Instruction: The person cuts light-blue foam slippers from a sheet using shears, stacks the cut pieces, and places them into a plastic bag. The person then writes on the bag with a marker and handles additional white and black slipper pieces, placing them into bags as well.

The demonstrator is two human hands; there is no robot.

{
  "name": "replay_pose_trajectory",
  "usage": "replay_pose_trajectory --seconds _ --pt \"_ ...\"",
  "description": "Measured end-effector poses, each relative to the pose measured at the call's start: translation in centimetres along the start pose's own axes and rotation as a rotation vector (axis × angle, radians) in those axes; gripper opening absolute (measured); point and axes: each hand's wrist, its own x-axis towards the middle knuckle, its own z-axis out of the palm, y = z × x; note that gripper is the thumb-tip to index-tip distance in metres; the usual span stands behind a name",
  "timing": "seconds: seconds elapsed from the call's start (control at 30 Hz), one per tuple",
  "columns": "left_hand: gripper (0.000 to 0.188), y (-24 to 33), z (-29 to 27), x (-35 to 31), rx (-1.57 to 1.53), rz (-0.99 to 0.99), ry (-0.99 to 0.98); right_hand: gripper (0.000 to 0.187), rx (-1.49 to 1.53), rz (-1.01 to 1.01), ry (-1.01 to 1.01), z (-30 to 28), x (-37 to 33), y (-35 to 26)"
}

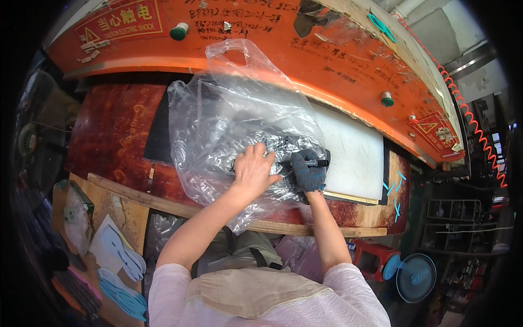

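A large clear plastic bag (218,125) with a cut-out handle lies crumpled over the middle of the work surface. My bare left hand (253,171) presses down on it, fingers spread and holding nothing. Close by on the right, my right hand (309,173) wears a dark grey knit glove and is closed around a black marker pen (317,163). The pen's tip is hard to make out against the bag. Dark handwritten strokes show on the plastic just above my hands. What the bag contains, if anything, cannot be told.
Beyond the bag stands an orange machine beam (338,76) with green push buttons. Under the bag, a white board (354,152) lies on the dark red worktop (109,131). Light-blue gloves (122,291) sit on a side bench at lower left. A blue fan (415,278) stands at lower right.
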Motion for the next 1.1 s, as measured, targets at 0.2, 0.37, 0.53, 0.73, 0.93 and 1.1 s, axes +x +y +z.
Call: replay_pose_trajectory --seconds 0.2,0.37,0.53,0.73,0.93,1.1 --pt "0.058 0.0 -0.1 0.0 -0.007 -0.003 -0.031 0.013 -0.022 -0.026 0.028 0.3 0.3 0.6" --pt "0.058 0.1 -0.1 0.0 0.002 -0.011 -0.042 0.014 0.045 0.023 0.028 -0.2 0.9 1.3" --pt "0.058 0.2 -0.1 -0.2 0.007 -0.009 -0.035 0.015 0.022 -0.012 0.11 0.0 0.9 0.5" --pt "0.057 0.2 -0.1 -0.2 -0.012 -0.011 -0.033 0.012 -0.064 -0.097 0.09 -0.1 0.8 0.4" --pt "0.056 0.2 0.0 -0.4 -0.011 -0.015 -0.027 0.011 0.059 -0.035 0.119 0.3 0.9 1.2" --pt "0.056 0.2 0.2 -0.4 -0.025 -0.009 -0.01 0.012 -0.067 -0.139 0.111 -0.1 1.0 1.7"
